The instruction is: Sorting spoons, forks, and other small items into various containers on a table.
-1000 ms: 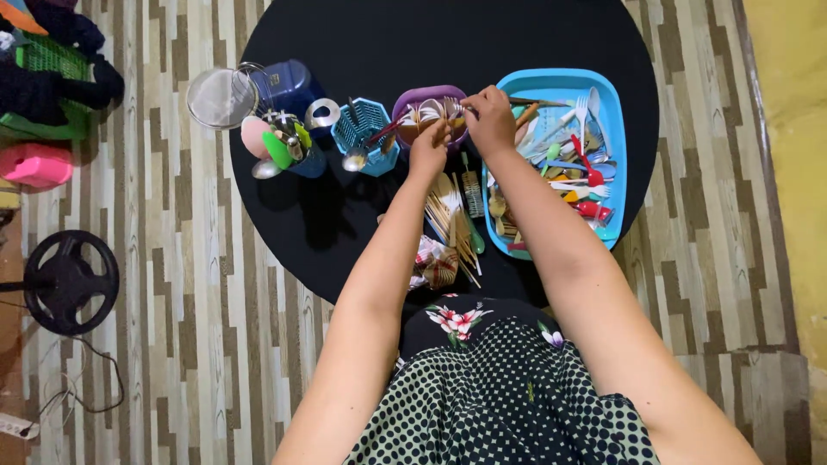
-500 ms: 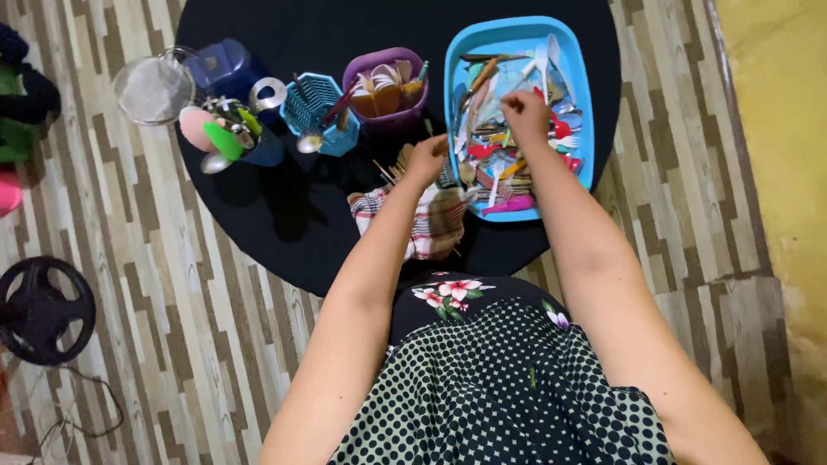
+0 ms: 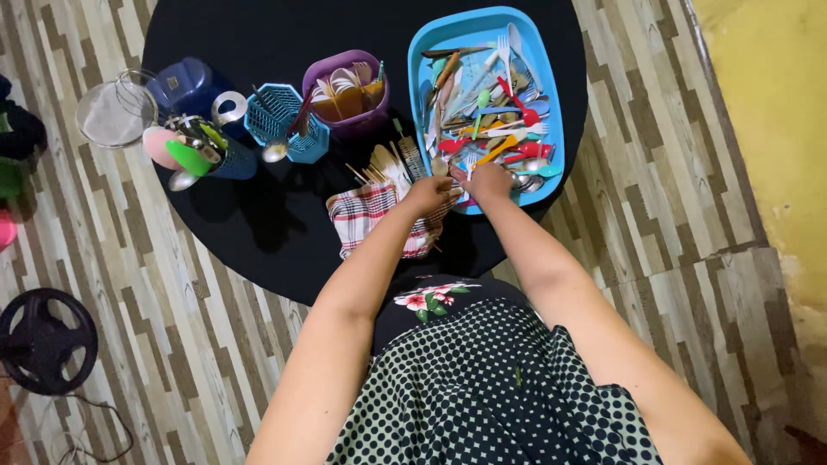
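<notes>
My left hand point(image 3: 428, 194) lies curled on the right end of a red-and-white checked cloth point(image 3: 370, 220) on the round black table point(image 3: 258, 224). My right hand point(image 3: 488, 182) is closed right beside it, at the near rim of a light blue tray point(image 3: 554, 103) heaped with coloured plastic and metal cutlery point(image 3: 491, 120). A small pale utensil shows at the right hand's fingers, but the grip is hard to make out. The two hands nearly touch. A bunch of wooden utensils point(image 3: 385, 164) lies just beyond the cloth.
A purple holder point(image 3: 346, 90), a blue lattice holder point(image 3: 274, 120) and a dark blue cup of utensils point(image 3: 207, 151) stand across the table. A round strainer point(image 3: 116, 112) overhangs the left edge. A black wheel-shaped object point(image 3: 43, 340) lies on the striped floor.
My right hand has pulled back from the middle of the tray to its near rim. My left hand has dropped onto the cloth. The view has shifted, so the table appears further left.
</notes>
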